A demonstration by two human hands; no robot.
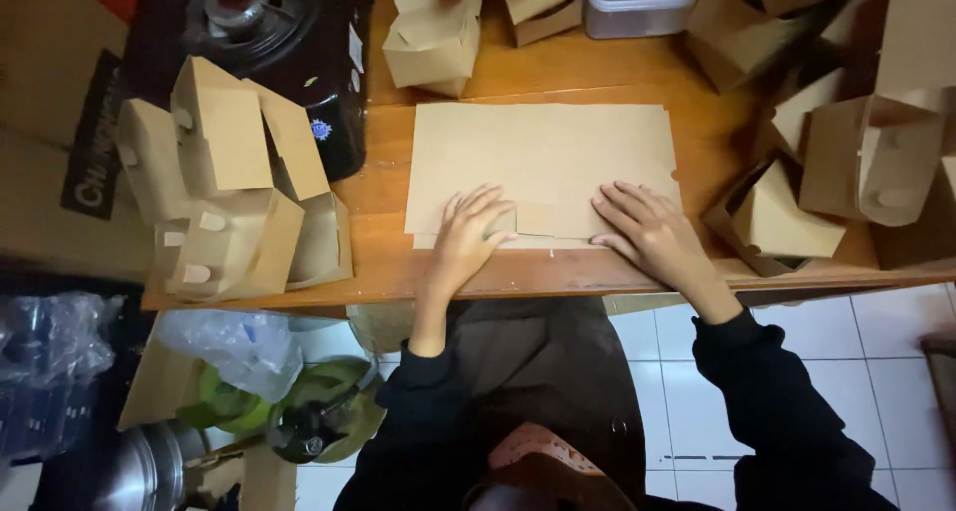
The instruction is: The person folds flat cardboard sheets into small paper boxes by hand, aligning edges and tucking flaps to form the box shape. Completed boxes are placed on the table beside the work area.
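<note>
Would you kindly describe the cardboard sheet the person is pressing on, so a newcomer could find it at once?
Start at the wooden table and look to the middle of its near edge. There lies a flat brown cardboard sheet, with the left hand and right hand pressing its near edge. Unlike the folded boxes around it, it lies flat and unfolded.

folded brown boxes (234,187) left | black stove (269,33) | more boxes (856,152) right | wooden table (617,78)

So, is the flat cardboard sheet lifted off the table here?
No. The flat cardboard sheet lies flat on the wooden table, with the left hand and right hand both pressing down on its near edge.
</note>
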